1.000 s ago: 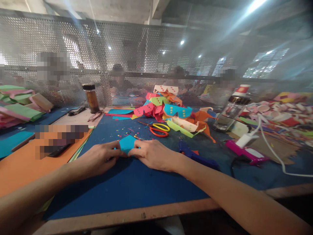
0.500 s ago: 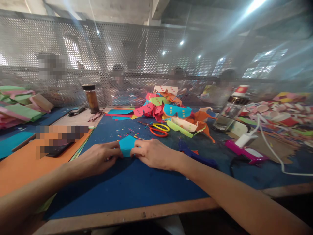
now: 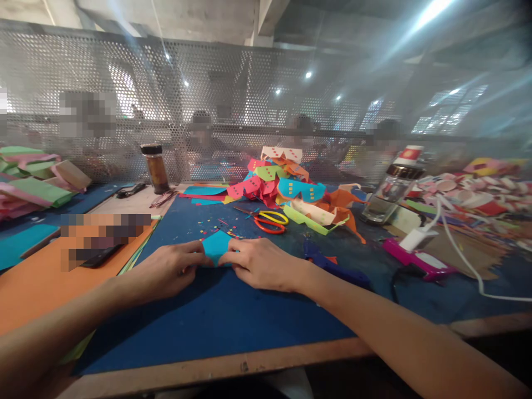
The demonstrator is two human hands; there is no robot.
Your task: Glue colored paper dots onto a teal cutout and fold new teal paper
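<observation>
A small piece of bright blue paper [image 3: 216, 247], pointed at the top, lies on the dark blue table mat between my hands. The fingers of my left hand [image 3: 174, 270] are bent and closed on its left edge. On the right side, my right hand [image 3: 264, 264] grips the lower edge with thumb and fingers pressed together. Parts of the paper are hidden under the fingertips. Just beyond it lie scissors [image 3: 270, 221] with one yellow and one red handle loop, among tiny coloured paper scraps.
Cut paper masks [image 3: 301, 189] are heaped behind the scissors. A dark blue plastic tool [image 3: 334, 267] lies by my right forearm, near a magenta power strip [image 3: 418, 260] and a glass bottle [image 3: 388, 191]. Orange sheets [image 3: 37, 293] and a dark phone [image 3: 102, 254] are at left.
My right fingertips have shifted slightly left along the lower edge of the blue paper. The left hand is almost still, and the paper stays in place.
</observation>
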